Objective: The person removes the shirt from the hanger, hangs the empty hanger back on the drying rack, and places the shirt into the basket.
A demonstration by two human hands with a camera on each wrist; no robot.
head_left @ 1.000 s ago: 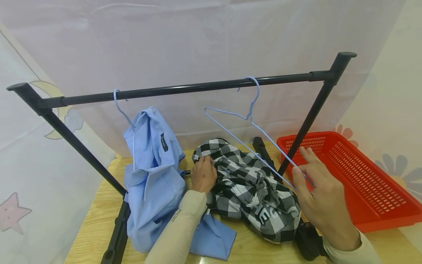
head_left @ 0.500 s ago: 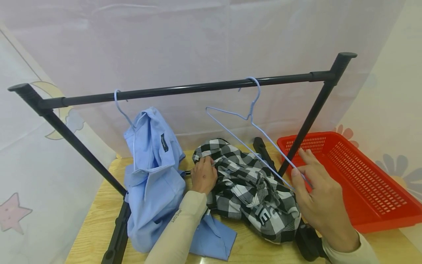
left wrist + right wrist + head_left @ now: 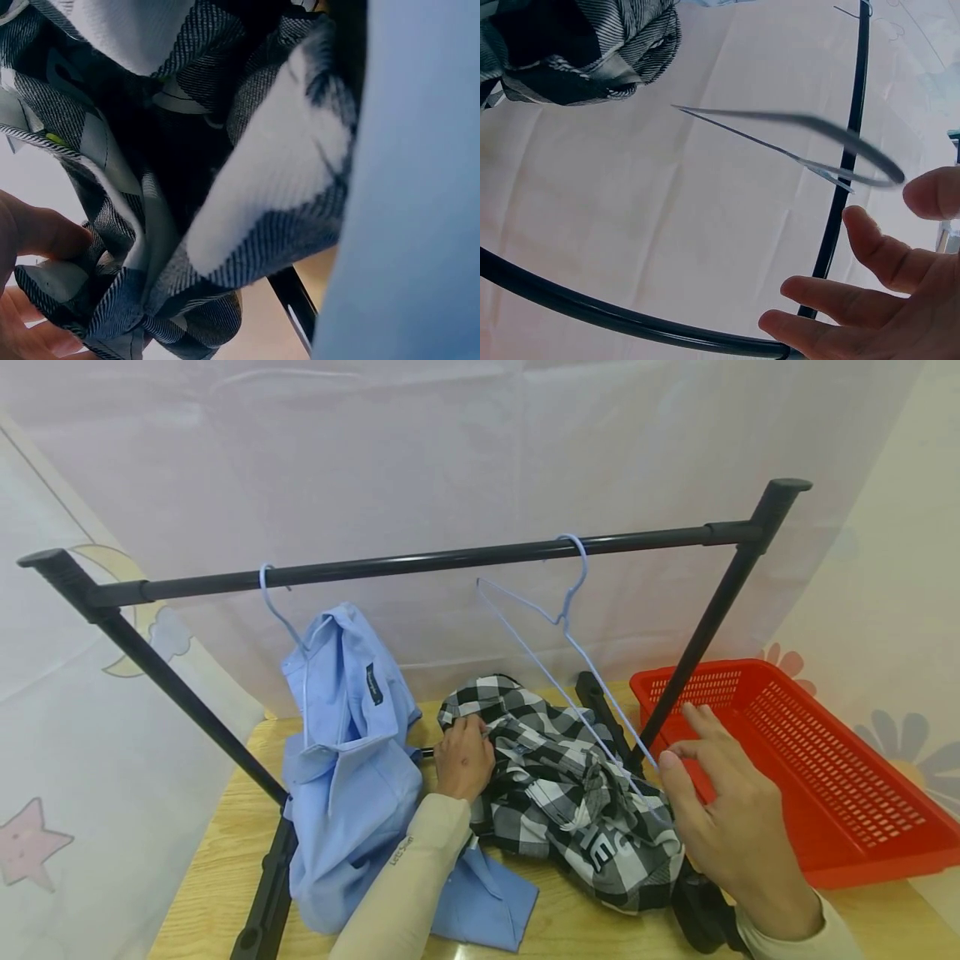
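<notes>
Blue hanger (image 3: 564,620) hanging unheld

Head: ungripped on the rail (image 3: 450,558), it could be swinging into the plaid shirt (image 3: 555,785) on the table (image 3: 202,860); its long axis is slanting down rightward. Left wrist: the left hand (image 3: 22,341) is pinching that shirt. Right wrist: the right hand (image 3: 922,300) is gaping (gripping nothing).

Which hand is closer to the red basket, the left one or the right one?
The right hand. In the head view it overlaps the left side of the red basket; the left hand is farther away, gripping the checked shirt.
</notes>
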